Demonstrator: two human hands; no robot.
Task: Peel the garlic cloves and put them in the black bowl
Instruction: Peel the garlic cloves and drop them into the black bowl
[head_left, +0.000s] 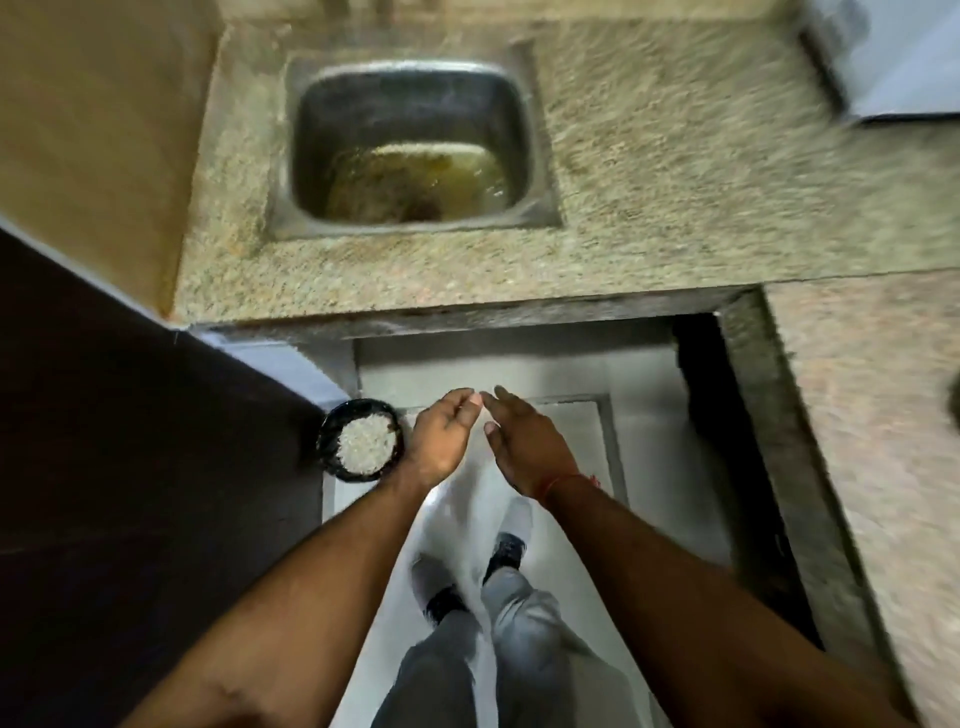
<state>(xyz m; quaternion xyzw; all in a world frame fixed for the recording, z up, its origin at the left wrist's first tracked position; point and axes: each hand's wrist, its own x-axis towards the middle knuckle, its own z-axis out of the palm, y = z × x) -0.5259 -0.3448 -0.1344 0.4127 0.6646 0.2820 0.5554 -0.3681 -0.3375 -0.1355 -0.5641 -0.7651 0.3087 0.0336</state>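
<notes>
My left hand and my right hand hang close together over the pale floor, in front of the counter's edge, fingertips almost touching. I see nothing in either hand. The left fingers are loosely curled and the right fingers are stretched out flat. Just left of my left hand, a round black container stands on the floor, filled with small white flaky bits. The frame is blurred, so I cannot tell whether the bits are peels or cloves. No whole garlic clove is visible.
A speckled stone counter runs across the top with a steel sink holding murky water. The counter turns down the right side. A dark door or panel fills the left. My legs and shoes are below.
</notes>
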